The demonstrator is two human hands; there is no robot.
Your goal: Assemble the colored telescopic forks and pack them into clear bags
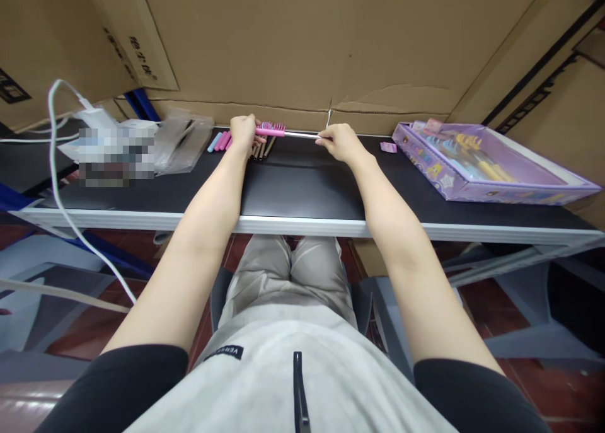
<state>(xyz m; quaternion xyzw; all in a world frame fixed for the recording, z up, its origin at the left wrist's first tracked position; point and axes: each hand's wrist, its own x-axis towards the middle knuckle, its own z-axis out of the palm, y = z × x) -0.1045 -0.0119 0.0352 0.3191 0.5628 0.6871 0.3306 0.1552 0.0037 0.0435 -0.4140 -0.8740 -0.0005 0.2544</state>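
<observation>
My left hand (244, 132) is closed around the pink handle of a telescoping back scratcher (271, 132). Its thin silver rod (301, 135) runs to the right, level above the black table. At the rod's far end, my right hand (341, 141) pinches it between thumb and fingers, which hide the tip. Behind and beneath my left hand lie several more back scratchers, with pink and blue handles (221, 141), brownish handles (268, 148) and pink-purple claw heads (278, 127). My left hand partly covers them.
A purple open box (454, 184) with blue and yellow claw-headed pieces stands at right, a small pink packet (388, 147) beside it. Clear plastic bags (182, 144) and a white charger with cable (98, 119) are at left. Cardboard (293, 48) walls the back.
</observation>
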